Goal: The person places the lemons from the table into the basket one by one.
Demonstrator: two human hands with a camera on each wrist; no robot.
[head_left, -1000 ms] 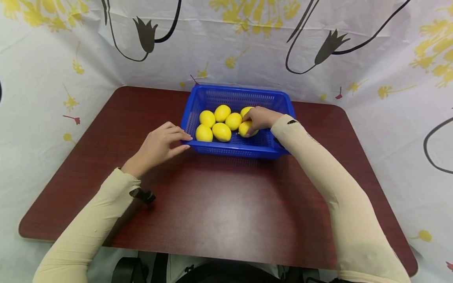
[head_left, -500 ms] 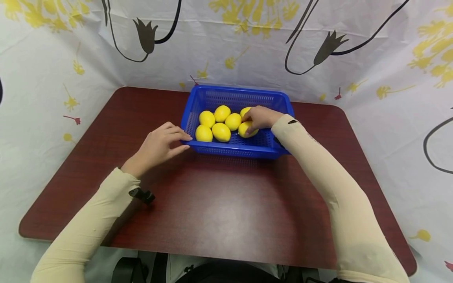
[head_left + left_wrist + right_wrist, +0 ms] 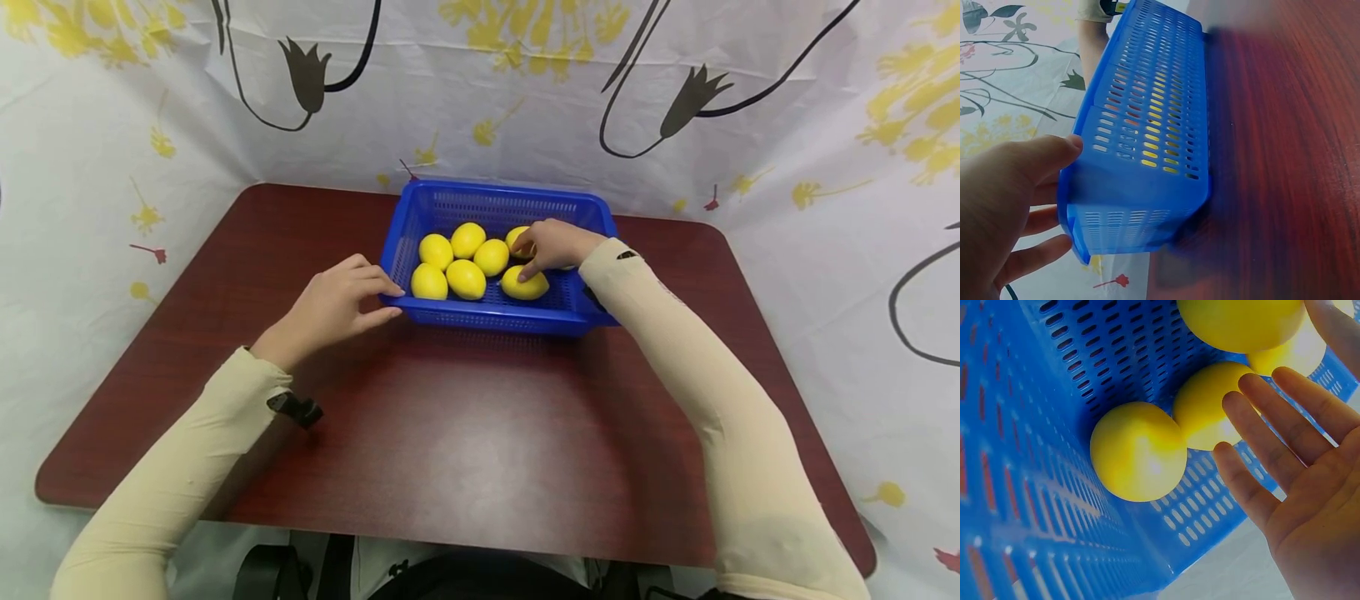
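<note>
A blue plastic basket [image 3: 480, 315] with slotted walls holds several yellow lemons [image 3: 465, 279]. At its near left corner my left hand [image 3: 330, 304] holds the rim, thumb on the near side and fingers along the left edge; the left wrist view shows the thumb [image 3: 1054, 153] at the rim too. Inside the basket, my right hand [image 3: 558, 244] hovers over the right-hand lemons, its thumb at the nearest lemon [image 3: 525, 284]. The right wrist view has its fingers straight and spread, fingertips close to a lemon [image 3: 1210, 409]. Another lemon [image 3: 1138, 452] lies in a basket corner.
A dark red-brown table [image 3: 465, 450] bears the basket near its back edge. Behind and beside it hangs a white cloth [image 3: 450, 100] printed with flowers. A black strap device [image 3: 296, 409] sits on the left wrist.
My right hand has loosened and lifted slightly off the nearest right-hand lemon, which now shows more fully and lies slightly lower in view. My left hand keeps its place on the basket corner.
</note>
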